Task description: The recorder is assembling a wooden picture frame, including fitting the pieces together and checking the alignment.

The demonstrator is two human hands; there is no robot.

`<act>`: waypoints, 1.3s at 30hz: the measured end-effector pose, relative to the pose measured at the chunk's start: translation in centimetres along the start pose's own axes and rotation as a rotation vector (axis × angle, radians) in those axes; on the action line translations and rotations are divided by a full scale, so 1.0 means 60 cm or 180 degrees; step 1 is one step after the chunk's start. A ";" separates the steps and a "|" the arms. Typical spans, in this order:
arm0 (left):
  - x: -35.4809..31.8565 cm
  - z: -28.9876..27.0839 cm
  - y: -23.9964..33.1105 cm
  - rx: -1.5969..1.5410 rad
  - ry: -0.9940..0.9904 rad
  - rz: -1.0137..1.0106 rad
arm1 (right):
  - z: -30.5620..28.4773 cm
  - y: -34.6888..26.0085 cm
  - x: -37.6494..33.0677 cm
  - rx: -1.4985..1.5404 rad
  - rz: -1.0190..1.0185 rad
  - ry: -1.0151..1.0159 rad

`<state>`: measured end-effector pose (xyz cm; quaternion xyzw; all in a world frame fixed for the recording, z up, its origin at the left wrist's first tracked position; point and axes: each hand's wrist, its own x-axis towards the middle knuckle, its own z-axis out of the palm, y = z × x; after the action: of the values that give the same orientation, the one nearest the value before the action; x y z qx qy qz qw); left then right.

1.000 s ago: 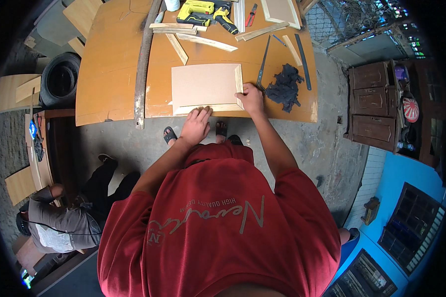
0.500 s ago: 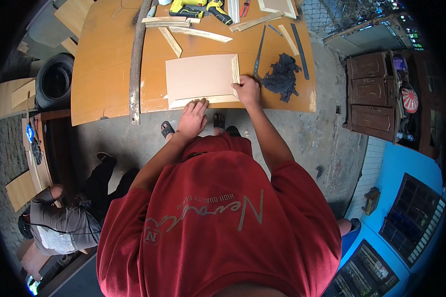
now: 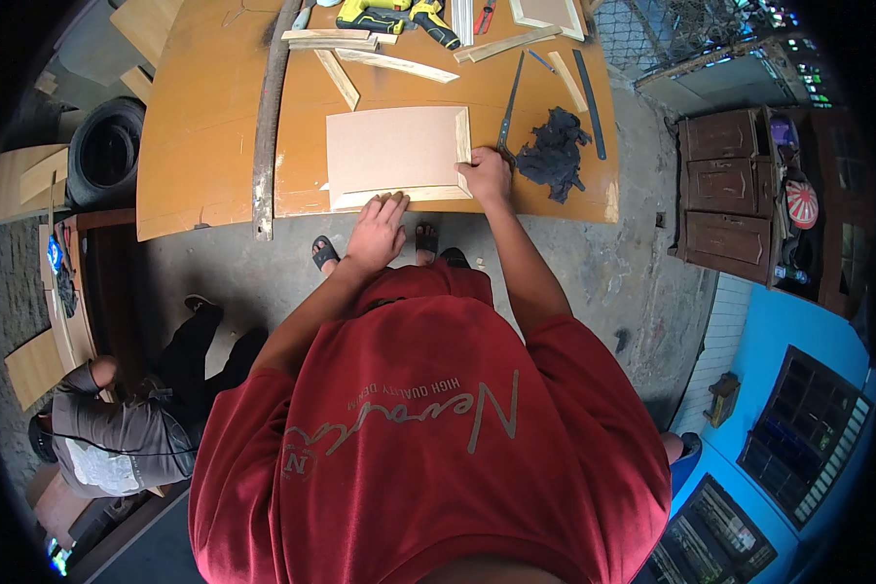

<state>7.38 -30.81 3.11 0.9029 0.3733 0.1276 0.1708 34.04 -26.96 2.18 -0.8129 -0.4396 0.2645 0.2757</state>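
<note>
Bordering the tan panel [image 3: 389,151] are a near wooden strip [image 3: 428,194] and right wooden strip [image 3: 462,131]; far, left edges look bare. Right hand [image 3: 487,177] grips the corner; left hand [image 3: 377,234] rests, fingers extended.

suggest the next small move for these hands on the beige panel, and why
Probably press the right wooden strip and the near wooden strip together at their shared corner: the right hand is at that corner of the beige panel, and the left hand rests its fingers on the near wooden strip, so it could steady it.
</note>
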 end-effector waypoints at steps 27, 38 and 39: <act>0.003 0.000 0.004 0.0026 0.0011 -0.0042 | 0.008 -0.004 -0.010 -0.0165 0.0086 -0.0040; 0.009 -0.023 -0.009 -0.0451 -0.0046 -0.0199 | -0.001 -0.062 -0.007 -0.0348 0.0264 0.0180; 0.009 -0.029 -0.009 -0.0547 -0.0030 -0.0175 | 0.003 -0.073 -0.004 -0.0346 0.0131 0.0328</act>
<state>6.78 -29.66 4.54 0.8749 0.3848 0.1501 0.2529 31.31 -25.07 5.08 -0.8481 -0.4217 0.2036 0.2479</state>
